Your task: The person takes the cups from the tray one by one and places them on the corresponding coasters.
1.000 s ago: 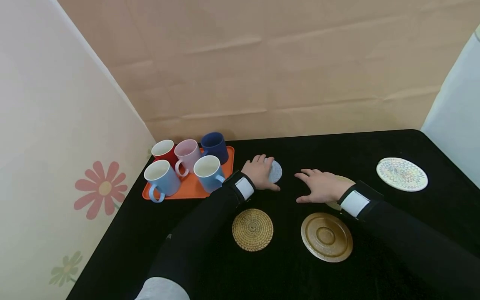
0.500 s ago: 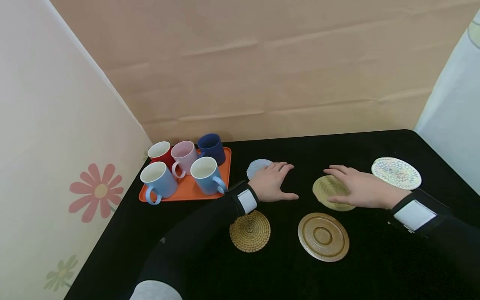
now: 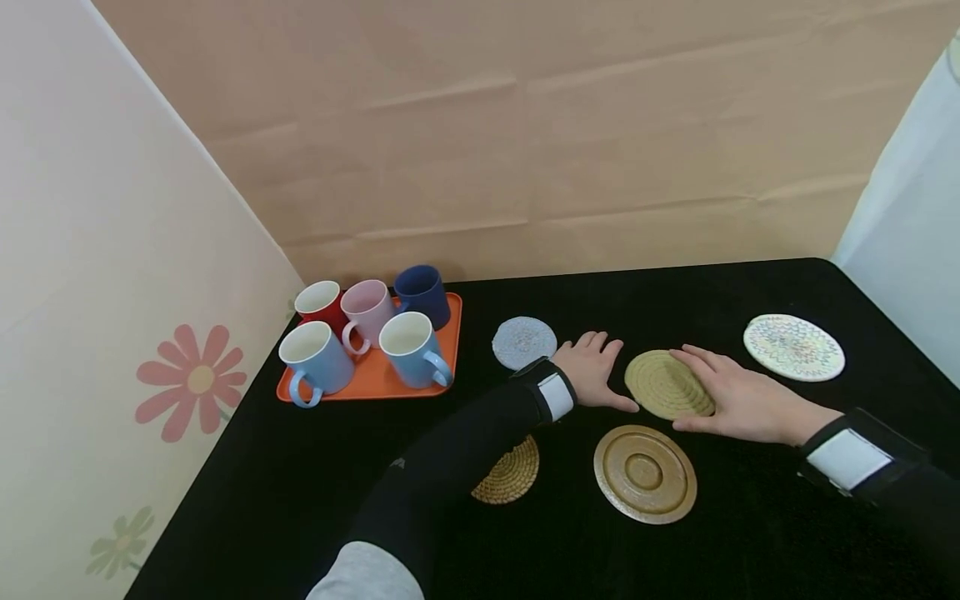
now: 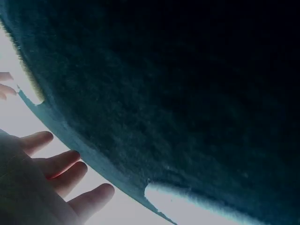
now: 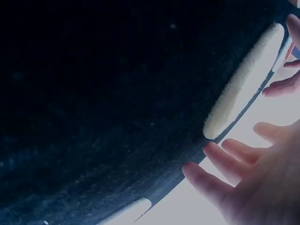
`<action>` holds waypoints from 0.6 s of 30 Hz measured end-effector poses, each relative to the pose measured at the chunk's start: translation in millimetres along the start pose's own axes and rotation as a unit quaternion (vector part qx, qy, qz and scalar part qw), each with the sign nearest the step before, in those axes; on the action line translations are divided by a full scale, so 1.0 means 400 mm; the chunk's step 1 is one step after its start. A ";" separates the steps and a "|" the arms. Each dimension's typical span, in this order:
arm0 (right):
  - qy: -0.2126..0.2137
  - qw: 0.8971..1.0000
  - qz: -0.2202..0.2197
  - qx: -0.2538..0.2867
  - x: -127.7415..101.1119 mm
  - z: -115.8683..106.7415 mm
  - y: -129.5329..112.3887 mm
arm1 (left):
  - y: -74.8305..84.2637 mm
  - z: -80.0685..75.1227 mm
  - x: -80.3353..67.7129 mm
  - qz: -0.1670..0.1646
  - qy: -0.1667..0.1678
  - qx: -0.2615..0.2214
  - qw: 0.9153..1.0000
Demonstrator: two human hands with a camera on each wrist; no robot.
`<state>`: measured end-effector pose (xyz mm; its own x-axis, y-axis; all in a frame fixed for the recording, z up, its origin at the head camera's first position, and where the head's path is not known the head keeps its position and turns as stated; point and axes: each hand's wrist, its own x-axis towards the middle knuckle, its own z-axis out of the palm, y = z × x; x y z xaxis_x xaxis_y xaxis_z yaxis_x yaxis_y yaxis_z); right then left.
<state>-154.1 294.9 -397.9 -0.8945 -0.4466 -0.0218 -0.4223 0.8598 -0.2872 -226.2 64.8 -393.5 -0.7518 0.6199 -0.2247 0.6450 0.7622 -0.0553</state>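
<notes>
My left hand [image 3: 596,372] lies flat on the black table [image 3: 705,292] with straight fingers, its thumb beside the left edge of a round olive woven coaster [image 3: 662,383]. My right hand [image 3: 731,392] rests flat with its fingers on the right side of that coaster. A pale blue round coaster [image 3: 523,342] lies just left of my left hand, uncovered. In the left wrist view the left hand's fingers [image 4: 56,164] are spread above the dark cloth. The right wrist view has the right hand's fingers [image 5: 225,164] spread beside the coaster's pale edge [image 5: 243,84].
An orange tray [image 3: 375,379] at the back left carries several mugs in red, pink, navy and light blue. A brown ringed plate [image 3: 645,473] and a straw woven coaster [image 3: 510,479] lie near me. A white patterned coaster [image 3: 793,347] sits at far right.
My left hand has left the pale blue coaster and slid right to the olive coaster. My right hand has moved right, then settled on that coaster's right side.
</notes>
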 end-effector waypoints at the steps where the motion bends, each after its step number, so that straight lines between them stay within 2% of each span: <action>1: -0.001 1.000 0.002 0.001 0.002 0.004 0.002 | 0.001 0.005 0.006 -0.004 -0.006 0.000 1.000; 5: -0.001 1.000 0.009 0.008 0.012 0.011 0.003 | 0.004 0.023 0.024 -0.009 -0.023 -0.005 1.000; 9: 0.003 1.000 0.009 0.008 0.024 0.012 0.000 | 0.010 0.034 0.035 -0.001 -0.024 -0.012 1.000; 18: 0.011 1.000 -0.011 -0.014 0.045 0.019 -0.005 | 0.022 0.030 0.038 0.005 -0.021 -0.020 1.000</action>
<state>-168.2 283.1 -405.1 -0.8878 -0.4602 0.0044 -0.4454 0.8566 -0.2606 -230.3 78.6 -409.0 -0.7382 0.6204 -0.2648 0.6461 0.7631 -0.0133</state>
